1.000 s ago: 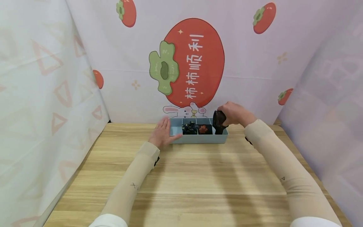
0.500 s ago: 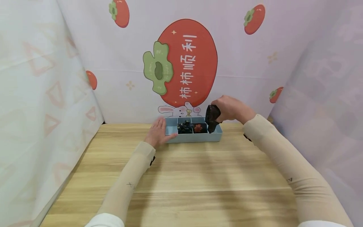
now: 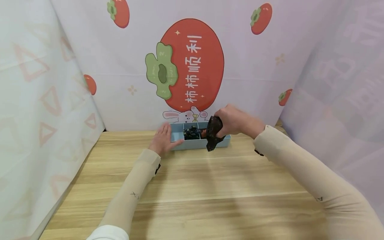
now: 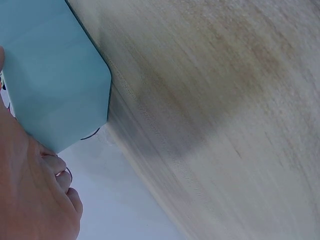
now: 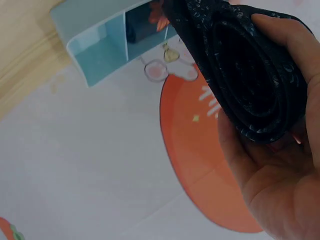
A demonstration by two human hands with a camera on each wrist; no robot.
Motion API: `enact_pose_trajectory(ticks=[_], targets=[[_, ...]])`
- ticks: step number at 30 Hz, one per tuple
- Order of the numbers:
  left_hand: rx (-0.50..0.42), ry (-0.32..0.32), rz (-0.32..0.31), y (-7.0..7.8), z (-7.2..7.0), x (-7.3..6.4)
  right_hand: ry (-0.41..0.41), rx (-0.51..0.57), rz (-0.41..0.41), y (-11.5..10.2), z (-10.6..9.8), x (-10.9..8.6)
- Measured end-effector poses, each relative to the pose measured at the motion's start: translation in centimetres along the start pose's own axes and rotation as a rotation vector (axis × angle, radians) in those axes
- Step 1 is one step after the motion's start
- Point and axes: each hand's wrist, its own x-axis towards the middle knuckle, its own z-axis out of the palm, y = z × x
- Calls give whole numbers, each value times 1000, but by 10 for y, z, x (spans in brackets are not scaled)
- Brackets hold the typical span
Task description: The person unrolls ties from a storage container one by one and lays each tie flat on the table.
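Right wrist: right hand [image 5: 280, 187] grips rolled cloth [image 5: 250, 75]
Cloth: likely soft, light; hold its sides
Left hand [image 3: 162, 140]: straight fingers touch box [image 3: 193, 144]

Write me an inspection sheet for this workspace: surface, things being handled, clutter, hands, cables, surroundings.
Surface: wooden table, light with streaky grain.
Things being handled: light blue divided box on the table; dark bundle and flowered roll in its middle compartments, both end compartments bare; rolled cloth, dark and patterned, in hand.
Clutter: nothing seen.
Hands: left hand touches the box's left end; right hand grips the rolled cloth.
Cables: nothing seen.
Surroundings: pale curtain behind, printed with red fruit and a rabbit.
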Motion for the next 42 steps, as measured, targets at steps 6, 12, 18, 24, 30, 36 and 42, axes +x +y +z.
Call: enact_pose_trajectory(ticks=[6,12,18,24,30,36,42], targets=[[9,20,-1,-2,-3,-1,-16,59,-37,-19,20,-3],[16,10,3,-2,-2,2,-87,169,28,-34,45,-4],[25,-2,-13,-2,-1,4,-109,286,85,-44,70,-1],[11,2,-4,-4,3,8,-132,446,150,-49,100,0],[-5,14,-8,-2,3,6,-120,599,254,-52,128,-1],[-30,17,-8,-6,8,9,-104,711,341,-54,158,0],[-50,9,-8,-9,12,13,-82,780,423,-55,178,0]])
